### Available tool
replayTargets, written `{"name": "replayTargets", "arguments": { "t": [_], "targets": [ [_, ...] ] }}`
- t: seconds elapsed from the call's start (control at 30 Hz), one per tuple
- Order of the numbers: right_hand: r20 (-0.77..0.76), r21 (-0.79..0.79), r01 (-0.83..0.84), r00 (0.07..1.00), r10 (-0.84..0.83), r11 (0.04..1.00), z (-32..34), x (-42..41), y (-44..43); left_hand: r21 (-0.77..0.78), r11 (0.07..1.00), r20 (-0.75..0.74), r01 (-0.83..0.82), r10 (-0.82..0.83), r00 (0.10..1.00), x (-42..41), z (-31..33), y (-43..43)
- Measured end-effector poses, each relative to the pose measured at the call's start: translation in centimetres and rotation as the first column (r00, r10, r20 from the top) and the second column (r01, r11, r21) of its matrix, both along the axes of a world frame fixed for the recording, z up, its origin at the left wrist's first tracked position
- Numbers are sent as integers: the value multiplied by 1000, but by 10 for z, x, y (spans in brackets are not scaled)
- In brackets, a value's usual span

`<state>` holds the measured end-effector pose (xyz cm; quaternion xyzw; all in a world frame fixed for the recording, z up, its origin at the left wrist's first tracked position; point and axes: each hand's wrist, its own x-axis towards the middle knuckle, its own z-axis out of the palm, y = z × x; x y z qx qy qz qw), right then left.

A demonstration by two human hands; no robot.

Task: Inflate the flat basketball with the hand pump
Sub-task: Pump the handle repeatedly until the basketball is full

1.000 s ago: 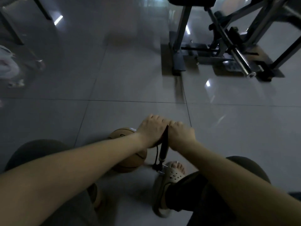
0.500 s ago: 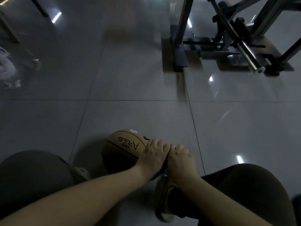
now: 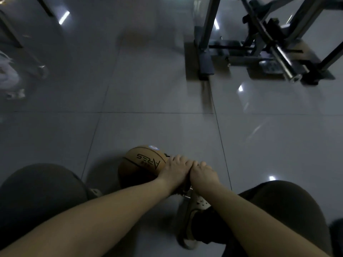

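Observation:
A tan basketball (image 3: 143, 164) with dark lettering lies on the grey tiled floor between my knees. My left hand (image 3: 175, 169) and my right hand (image 3: 203, 174) sit side by side just right of the ball, both curled round the handle of the hand pump. The pump is almost wholly hidden under my hands; only its metal foot (image 3: 186, 194) shows, low by my right sandal (image 3: 193, 216). The handle is down near the floor.
A metal gym machine (image 3: 259, 45) with a chrome bar stands on the floor at the far right. A frame leg (image 3: 27, 52) and a pale object (image 3: 9, 76) are at the far left. My knees flank the ball.
Both hands have pushed the pump handle down from well above the ball to just beside it. The dark pump shaft seen one second ago is now hidden.

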<state>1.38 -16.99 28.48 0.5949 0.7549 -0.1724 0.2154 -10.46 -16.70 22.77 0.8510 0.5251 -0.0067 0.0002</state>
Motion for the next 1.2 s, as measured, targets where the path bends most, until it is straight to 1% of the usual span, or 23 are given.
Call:
{"name": "replayTargets", "arguments": {
  "t": [0.07, 0.23, 0.3, 0.33, 0.37, 0.47, 0.53, 0.67, 0.77, 0.87, 0.93, 1.0, 1.07, 1.13, 1.2],
  "targets": [
    [-51, 30, -26, 998, 28, 999, 20, 1, 4, 59, 998, -2, 36, -36, 999, -5, 20, 6],
    [-122, 253, 34, 993, -2, 967, 96, 4, 26, 290, 957, 152, -1, -45, 987, -20, 102, 30],
    [-155, 366, 31, 988, 28, 930, 113, 6, 23, 299, 954, 190, -24, -35, 981, -21, 125, 26],
    [-162, 392, 22, 986, 45, 920, 113, 6, 15, 301, 953, 206, -34, -31, 978, -20, 126, 19],
    [-160, 386, 12, 986, 54, 922, 108, 6, 5, 298, 954, 216, -39, -28, 976, -18, 120, 8],
    [-130, 293, -16, 990, 56, 956, 77, 5, -29, 266, 963, 189, -46, -6, 982, -9, 79, -29],
    [-123, 250, 3, 992, 28, 968, 55, 9, -37, 250, 967, 177, -50, 5, 984, -4, 59, -39],
    [-62, 175, 3, 998, 8, 985, 19, 11, -31, 234, 972, 147, -33, -2, 989, 0, 33, -36],
    [-27, 97, 2, 1000, 0, 995, -1, 7, -24, 194, 981, 132, -24, -2, 991, 1, 9, -29],
    [24, 31, 51, 998, -52, 998, -17, 5, -20, 130, 991, 93, -15, 3, 996, 2, -8, -28],
    [45, -3, 56, 997, -55, 998, -31, 4, -20, 100, 995, 95, -7, -3, 995, 3, -14, -31],
    [49, -35, 35, 998, -33, 999, -39, 3, -21, 34, 999, 102, -19, 16, 995, 4, -16, -36],
    [57, -33, -3, 998, 5, 999, -42, 3, -18, 1, 999, 73, -34, 34, 997, 5, -15, -36],
    [65, -46, 8, 998, -5, 999, -39, 2, -17, -60, 998, 36, -19, 21, 999, 5, -9, -33],
    [47, -49, 4, 999, -2, 999, -20, 3, -19, -133, 991, -18, -31, 29, 999, 4, 1, -31]
  ]
}}
